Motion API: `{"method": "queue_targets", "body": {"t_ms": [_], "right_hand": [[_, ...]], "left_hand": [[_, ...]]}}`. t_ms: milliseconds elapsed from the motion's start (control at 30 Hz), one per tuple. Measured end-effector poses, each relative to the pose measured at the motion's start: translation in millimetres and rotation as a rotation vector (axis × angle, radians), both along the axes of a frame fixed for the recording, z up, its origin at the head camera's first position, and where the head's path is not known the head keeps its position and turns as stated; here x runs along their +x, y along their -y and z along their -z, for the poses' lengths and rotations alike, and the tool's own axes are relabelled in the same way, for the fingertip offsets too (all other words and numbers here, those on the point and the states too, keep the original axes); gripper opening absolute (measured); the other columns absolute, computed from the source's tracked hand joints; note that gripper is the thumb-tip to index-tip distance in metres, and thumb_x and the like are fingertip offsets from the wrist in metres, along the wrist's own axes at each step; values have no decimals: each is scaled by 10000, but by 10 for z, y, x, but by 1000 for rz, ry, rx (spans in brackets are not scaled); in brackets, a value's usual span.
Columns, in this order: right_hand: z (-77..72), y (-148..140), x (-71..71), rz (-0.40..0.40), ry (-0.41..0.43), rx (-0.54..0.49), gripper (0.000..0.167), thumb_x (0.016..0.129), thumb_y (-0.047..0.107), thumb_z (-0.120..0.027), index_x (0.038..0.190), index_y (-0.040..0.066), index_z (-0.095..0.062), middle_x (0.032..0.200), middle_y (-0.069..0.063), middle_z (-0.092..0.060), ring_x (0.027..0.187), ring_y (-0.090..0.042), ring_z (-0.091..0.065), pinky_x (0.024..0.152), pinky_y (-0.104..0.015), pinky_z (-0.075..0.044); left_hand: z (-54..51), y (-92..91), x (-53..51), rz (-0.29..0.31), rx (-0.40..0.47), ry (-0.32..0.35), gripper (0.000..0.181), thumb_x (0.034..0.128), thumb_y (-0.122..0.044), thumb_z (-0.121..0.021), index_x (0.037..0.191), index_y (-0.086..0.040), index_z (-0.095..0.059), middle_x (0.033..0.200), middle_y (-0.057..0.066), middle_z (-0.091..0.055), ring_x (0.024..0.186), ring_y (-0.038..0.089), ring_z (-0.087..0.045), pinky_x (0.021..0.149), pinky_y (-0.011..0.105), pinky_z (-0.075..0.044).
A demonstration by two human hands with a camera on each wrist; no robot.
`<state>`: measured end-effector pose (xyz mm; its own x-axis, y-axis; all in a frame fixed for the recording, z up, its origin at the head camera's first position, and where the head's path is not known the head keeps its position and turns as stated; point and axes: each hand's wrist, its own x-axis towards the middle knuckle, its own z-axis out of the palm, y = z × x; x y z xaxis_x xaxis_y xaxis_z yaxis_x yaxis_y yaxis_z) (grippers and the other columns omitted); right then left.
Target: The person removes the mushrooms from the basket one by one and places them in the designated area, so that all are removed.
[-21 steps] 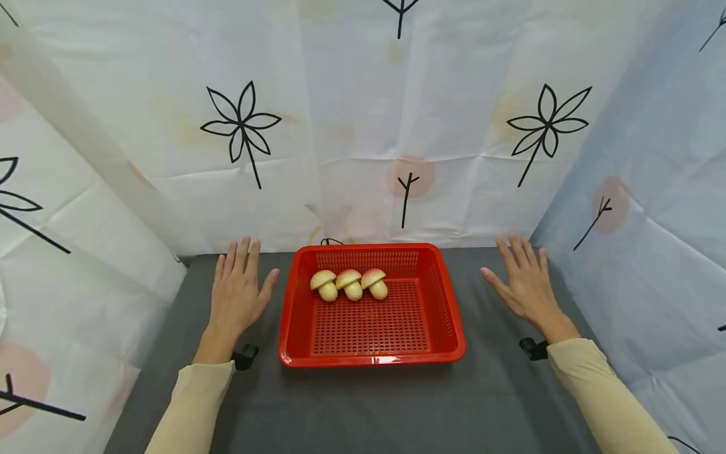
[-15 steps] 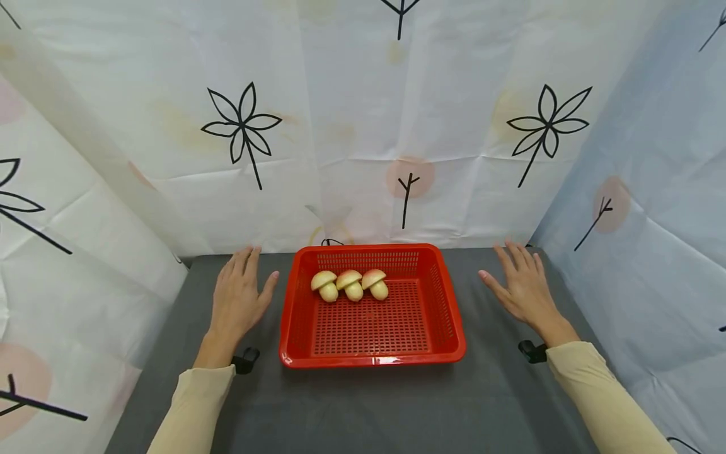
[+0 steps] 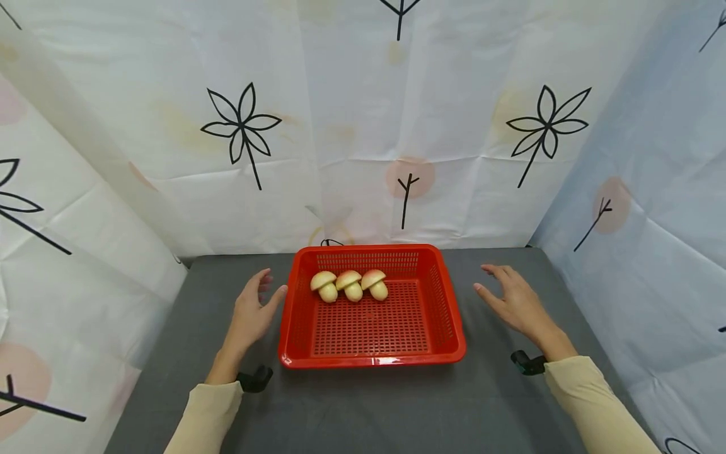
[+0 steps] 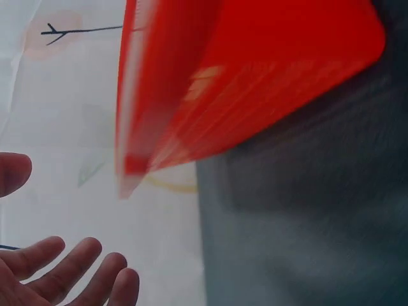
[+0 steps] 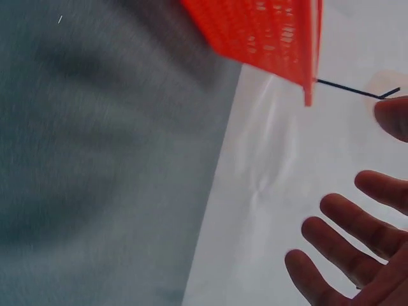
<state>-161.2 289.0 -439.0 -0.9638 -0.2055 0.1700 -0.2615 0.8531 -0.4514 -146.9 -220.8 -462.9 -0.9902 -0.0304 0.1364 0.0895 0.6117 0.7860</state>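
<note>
A pale fabric backdrop [image 3: 351,94] printed with black line-drawn leaves and twigs rose behind a grey table [image 3: 374,410]. On the table sat a red slotted plastic basket [image 3: 371,362], between the two hands. The left hand [image 3: 253,315] was just beside its left rim, the right hand [image 3: 518,307] near its right side. Both were spread, thumb apart from gently bent fingers, with nothing between them. Three mushrooms [image 3: 350,287] lay in a row inside the basket, toward its far left part, their caps facing the back wall.

For steady handling, it seemed best to bring both hands in evenly at matching height, thumbs clear of the rim, and without jolting the basket, since the rounded mushrooms looked likely to roll.

Half a second before, the hands had lain flatter, fingers reaching toward the backdrop; now the left had turned inward and come closer to the basket, and the right's fingers had bent and drawn back. The basket and mushrooms had kept their places.
</note>
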Motion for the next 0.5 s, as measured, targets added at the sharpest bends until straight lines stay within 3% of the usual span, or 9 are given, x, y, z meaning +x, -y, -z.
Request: {"method": "queue_targets", "body": {"t_ms": [333,500], "right_hand": [[1,197,112,-64,-44,-124,495,966,193,-714,1373,-35,-548,1266,-230,-600,1148,-393,-574,939,-590,-502],[-37,319,142,-77,-28,-173,479,959,167,-723,1371,-17,-562,1268,-216,-612,1151,-382,-580,940,-588,-507]], "left_hand": [[265,-138,49,-6,237,163,694,1032,-293,-611,1553,26,-282,1459,279,-455,1290,428,-503,1012,575,-484],[353,-224,71,-24,318,164,637,1024,-227,-634,1529,27,-340,1422,278,-512,1197,412,-567,915,525,-559]]}}
